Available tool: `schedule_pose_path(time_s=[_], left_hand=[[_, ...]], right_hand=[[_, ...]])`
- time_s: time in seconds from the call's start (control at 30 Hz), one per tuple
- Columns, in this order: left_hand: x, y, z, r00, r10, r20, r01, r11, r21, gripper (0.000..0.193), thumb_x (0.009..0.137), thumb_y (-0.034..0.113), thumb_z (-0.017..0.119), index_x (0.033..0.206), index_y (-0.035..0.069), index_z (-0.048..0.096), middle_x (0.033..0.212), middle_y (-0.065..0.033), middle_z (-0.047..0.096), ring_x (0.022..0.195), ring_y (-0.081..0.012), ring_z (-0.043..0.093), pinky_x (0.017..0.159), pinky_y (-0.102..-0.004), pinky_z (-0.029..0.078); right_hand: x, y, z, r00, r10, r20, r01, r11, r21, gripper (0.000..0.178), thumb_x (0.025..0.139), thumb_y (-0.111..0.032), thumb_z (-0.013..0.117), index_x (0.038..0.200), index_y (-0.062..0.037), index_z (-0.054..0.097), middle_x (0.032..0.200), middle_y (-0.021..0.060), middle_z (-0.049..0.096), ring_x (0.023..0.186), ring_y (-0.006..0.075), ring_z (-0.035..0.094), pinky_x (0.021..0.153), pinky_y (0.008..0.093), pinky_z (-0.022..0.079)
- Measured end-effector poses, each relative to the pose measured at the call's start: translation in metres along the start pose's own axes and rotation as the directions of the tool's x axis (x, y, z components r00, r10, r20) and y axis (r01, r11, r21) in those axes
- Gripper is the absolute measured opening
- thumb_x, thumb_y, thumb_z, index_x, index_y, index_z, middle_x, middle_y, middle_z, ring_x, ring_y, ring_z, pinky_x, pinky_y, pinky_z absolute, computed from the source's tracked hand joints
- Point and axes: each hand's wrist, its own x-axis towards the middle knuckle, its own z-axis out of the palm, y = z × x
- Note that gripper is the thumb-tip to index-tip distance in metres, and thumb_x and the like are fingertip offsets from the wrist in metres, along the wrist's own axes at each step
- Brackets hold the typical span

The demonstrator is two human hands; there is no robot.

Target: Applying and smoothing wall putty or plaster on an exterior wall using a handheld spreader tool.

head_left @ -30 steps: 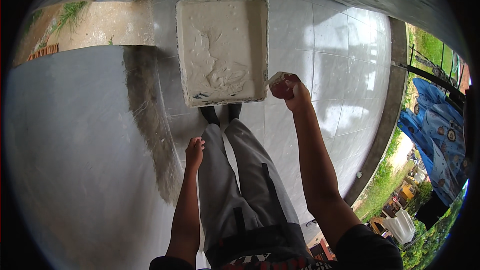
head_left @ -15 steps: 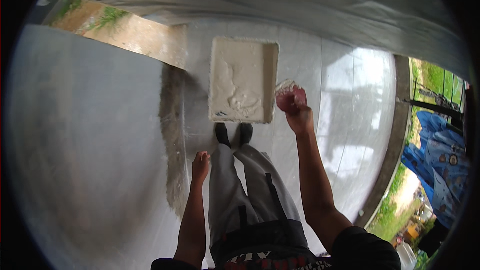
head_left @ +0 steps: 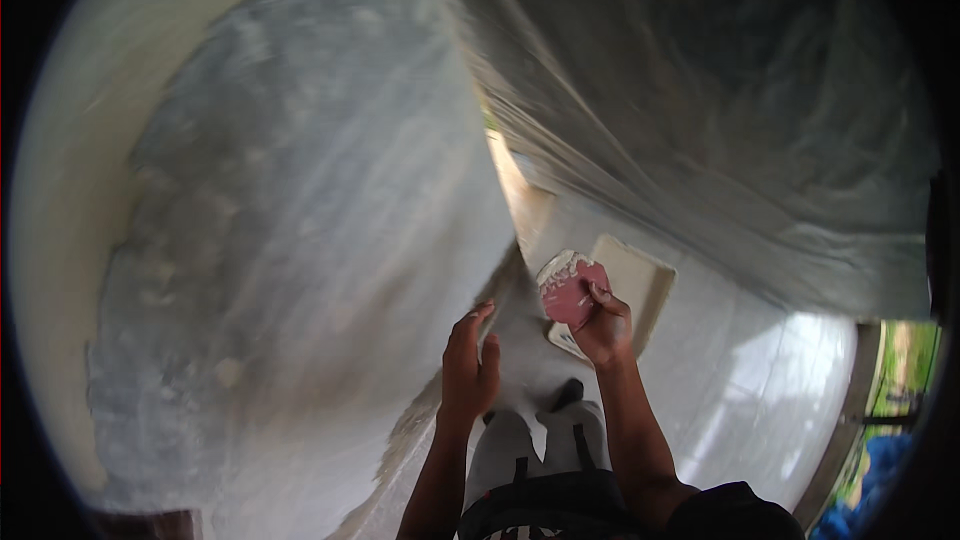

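My right hand (head_left: 606,332) grips a flat, rounded pinkish-red scraper (head_left: 569,296), with the thumb across its face. Whitish paste coats the scraper's far edge. Below and behind it, a shallow tray (head_left: 657,304) of cream-coloured paste lies on the floor, partly hidden by the scraper and my hand. My left hand (head_left: 468,368) is raised in front of the grey wall (head_left: 310,230) with its fingers extended and thumb apart, holding nothing. Whether it touches the wall I cannot tell.
A paler cream layer (head_left: 75,190) covers the wall's far left part. Translucent plastic sheeting (head_left: 720,140) hangs across the upper right. Glossy floor (head_left: 770,380) runs to a raised edge (head_left: 850,440) at the right, with grass and blue cloth (head_left: 875,480) beyond.
My view has swung left and up toward the wall, so the tray appears lower and further right. My left hand has risen and opened. The scraper is still in my right hand.
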Motion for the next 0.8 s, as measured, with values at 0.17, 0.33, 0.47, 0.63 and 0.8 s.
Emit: schedule_pose_path(time_s=[0.17, 0.33, 0.47, 0.63, 0.8], left_hand=[[-0.01, 0.066, -0.076, 0.964, 0.155, -0.215, -0.137, 0.986, 0.099, 0.035, 0.097, 0.012, 0.05, 0.128, -0.004, 0.056, 0.136, -0.0222, 0.059, 0.133, -0.0403, 0.05, 0.11, -0.0478, 0.041], [-0.038, 0.147, -0.068, 0.875, 0.235, -0.424, -0.15, 0.963, 0.223, 0.036, 0.095, 0.013, 0.049, 0.124, -0.007, 0.056, 0.14, -0.0234, 0.057, 0.14, -0.0432, 0.042, 0.113, -0.0515, 0.036], [-0.041, 0.194, -0.065, 0.82, 0.353, -0.45, -0.145, 0.889, 0.434, 0.035, 0.095, 0.014, 0.049, 0.123, -0.006, 0.057, 0.141, -0.0236, 0.057, 0.142, -0.0444, 0.04, 0.114, -0.052, 0.035], [-0.04, 0.213, -0.025, 0.744, 0.466, -0.478, -0.079, 0.773, 0.63, 0.036, 0.097, 0.019, 0.051, 0.122, -0.006, 0.057, 0.137, -0.0258, 0.06, 0.143, -0.0448, 0.038, 0.114, -0.0522, 0.033], [-0.049, 0.243, 0.011, 0.667, 0.567, -0.483, -0.063, 0.689, 0.722, 0.038, 0.096, 0.02, 0.051, 0.121, -0.006, 0.058, 0.136, -0.0282, 0.06, 0.144, -0.045, 0.037, 0.115, -0.0528, 0.031]], right_hand=[[0.002, 0.042, 0.082, 0.96, 0.18, 0.214, -0.177, 0.984, -0.034, 0.045, 0.092, -0.012, 0.063, 0.135, -0.0018, 0.054, 0.134, 0.0119, 0.061, 0.128, 0.0287, 0.056, 0.113, 0.0457, 0.042], [-0.012, 0.002, 0.131, 0.907, 0.26, 0.331, -0.248, 0.966, -0.078, 0.047, 0.088, -0.01, 0.066, 0.133, -0.0017, 0.056, 0.132, 0.013, 0.063, 0.126, 0.03, 0.058, 0.11, 0.049, 0.043], [-0.016, -0.028, 0.153, 0.815, 0.226, 0.533, -0.224, 0.972, -0.07, 0.045, 0.088, -0.001, 0.062, 0.133, -0.0002, 0.055, 0.13, 0.0124, 0.063, 0.124, 0.0279, 0.059, 0.109, 0.0475, 0.046], [-0.008, -0.05, 0.143, 0.711, 0.266, 0.651, -0.232, 0.963, -0.14, 0.045, 0.087, 0.005, 0.06, 0.132, 0.0046, 0.055, 0.126, 0.0152, 0.065, 0.118, 0.0269, 0.064, 0.106, 0.0443, 0.05], [-0.011, -0.072, 0.147, 0.598, 0.283, 0.75, -0.294, 0.948, -0.123, 0.044, 0.087, 0.007, 0.059, 0.131, 0.0037, 0.054, 0.124, 0.0153, 0.066, 0.117, 0.0273, 0.065, 0.106, 0.0464, 0.05]])
